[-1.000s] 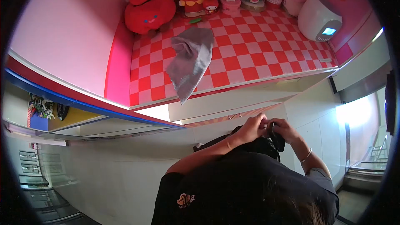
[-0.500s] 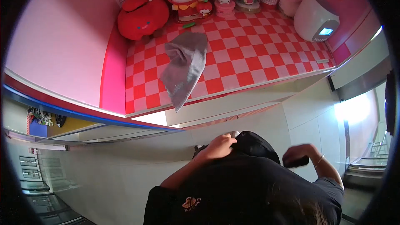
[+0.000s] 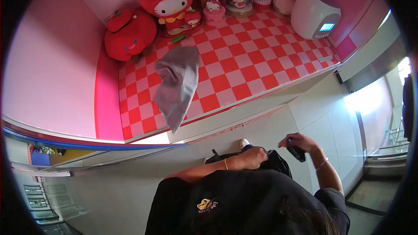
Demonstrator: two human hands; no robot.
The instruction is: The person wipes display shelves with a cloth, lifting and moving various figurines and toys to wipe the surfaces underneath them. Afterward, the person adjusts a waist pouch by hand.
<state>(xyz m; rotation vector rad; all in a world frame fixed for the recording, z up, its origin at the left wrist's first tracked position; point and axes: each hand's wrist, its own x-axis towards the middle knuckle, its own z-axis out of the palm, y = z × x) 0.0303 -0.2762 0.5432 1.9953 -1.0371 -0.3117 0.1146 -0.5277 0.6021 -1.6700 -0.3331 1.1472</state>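
Note:
My left hand (image 3: 253, 158) is closed at the top of a black bag (image 3: 277, 163) worn at my front; its fingers seem to grip the bag's edge. Held in my right hand (image 3: 301, 141), to the right of the bag, is a dark, flat object (image 3: 296, 151) that looks like a phone. A crumpled grey cloth (image 3: 179, 82) lies on the red-and-pink checkered shelf (image 3: 230, 74), one corner hanging over the front edge. Neither hand touches the cloth.
At the back of the shelf stand a red plush apple toy (image 3: 129, 38), a red-hooded plush doll (image 3: 170, 6), several small figurines and a white device (image 3: 314, 15) with a lit screen. A small green piece (image 3: 177, 39) lies near the doll. Tiled floor (image 3: 126, 191) extends below.
The view has shifted, so the shelf sits further left. My left hand has moved right along the bag. My right hand has risen and turned with the dark object.

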